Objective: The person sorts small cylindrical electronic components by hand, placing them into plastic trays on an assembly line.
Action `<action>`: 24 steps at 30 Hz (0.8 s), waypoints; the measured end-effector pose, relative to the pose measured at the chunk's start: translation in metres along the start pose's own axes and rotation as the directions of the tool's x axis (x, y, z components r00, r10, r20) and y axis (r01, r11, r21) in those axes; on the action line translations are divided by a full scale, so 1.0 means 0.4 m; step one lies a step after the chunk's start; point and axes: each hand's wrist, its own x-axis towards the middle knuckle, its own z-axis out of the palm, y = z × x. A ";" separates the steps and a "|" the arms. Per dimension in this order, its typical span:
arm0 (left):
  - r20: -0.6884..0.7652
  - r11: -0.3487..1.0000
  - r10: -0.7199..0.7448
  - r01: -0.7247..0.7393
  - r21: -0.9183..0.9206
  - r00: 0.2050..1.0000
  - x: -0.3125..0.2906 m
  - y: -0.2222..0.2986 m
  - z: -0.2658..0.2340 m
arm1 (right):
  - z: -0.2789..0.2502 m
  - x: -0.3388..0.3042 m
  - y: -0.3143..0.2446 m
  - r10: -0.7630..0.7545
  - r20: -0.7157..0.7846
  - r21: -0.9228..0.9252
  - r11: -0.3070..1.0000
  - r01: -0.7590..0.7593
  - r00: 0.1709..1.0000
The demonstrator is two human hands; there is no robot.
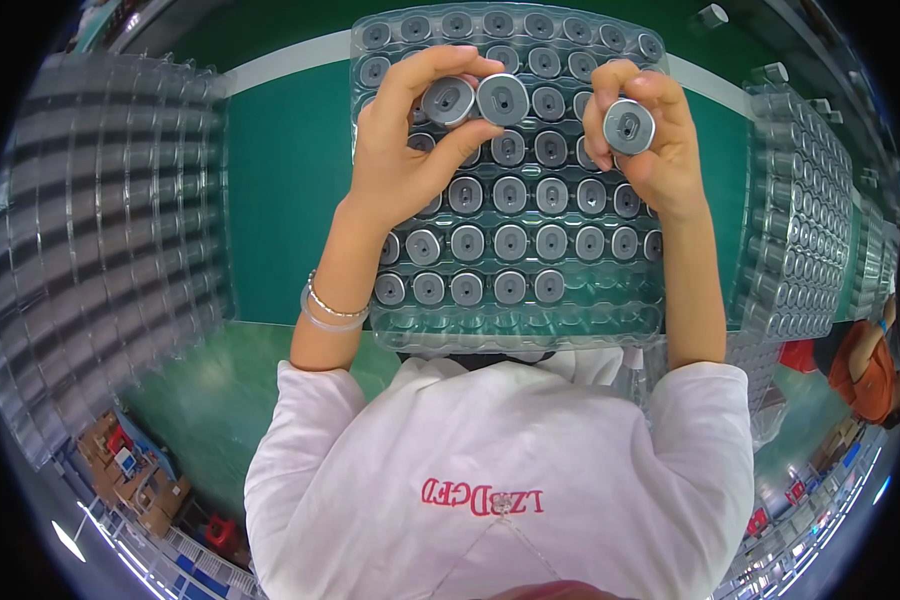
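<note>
My left hand (395,150) holds two round grey caps with silver rims side by side, a tilted cap (449,101) and a second cap (502,99) facing up, gripped between thumb and fingers. In my right hand (665,150) is one more such cap (629,126), its slotted face turned up. Both hands are above a see-through plastic tray (530,338) on the green table. Rows of the same grey caps (510,242) stand in its pockets; the nearest row with caps stops short of the right side. My hands hide some pockets.
Left of the tray rises a stack of see-through trays (100,240). More trays with caps (800,220) stand on the right. Small pale cylinders (712,16) lie beyond the table's far edge. Another person in orange (870,370) is at the far right; cardboard boxes (130,480) are at lower left.
</note>
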 end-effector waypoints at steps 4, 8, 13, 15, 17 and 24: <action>0.005 1.000 0.017 -0.017 0.014 1.000 -0.002 -0.004 -0.002 | 0.010 0.002 -0.003 -0.005 -0.021 0.053 0.999 0.006 1.000; 0.004 1.000 0.007 -0.007 -0.007 1.000 -0.002 0.000 0.002 | 0.011 -0.001 -0.006 0.008 0.011 0.038 0.999 -0.008 1.000; 0.000 0.999 0.000 0.000 -0.053 1.000 0.001 -0.004 0.010 | -0.015 -0.034 -0.035 -0.086 -0.088 -0.240 0.969 0.063 0.992; -0.003 0.999 -0.009 0.009 -0.049 1.000 -0.005 -0.003 0.002 | 0.002 -0.079 -0.089 -0.084 -0.107 -0.372 0.927 0.039 0.991; -0.007 0.999 -0.008 0.008 -0.036 1.000 -0.007 -0.001 0.000 | 0.018 -0.152 -0.145 -0.056 -0.106 -0.528 0.849 -0.008 0.993; 0.003 0.993 -0.069 0.069 -0.095 0.998 -0.002 -0.003 0.006 | 0.114 -0.348 -0.199 0.094 -0.301 -0.783 0.544 -0.302 0.949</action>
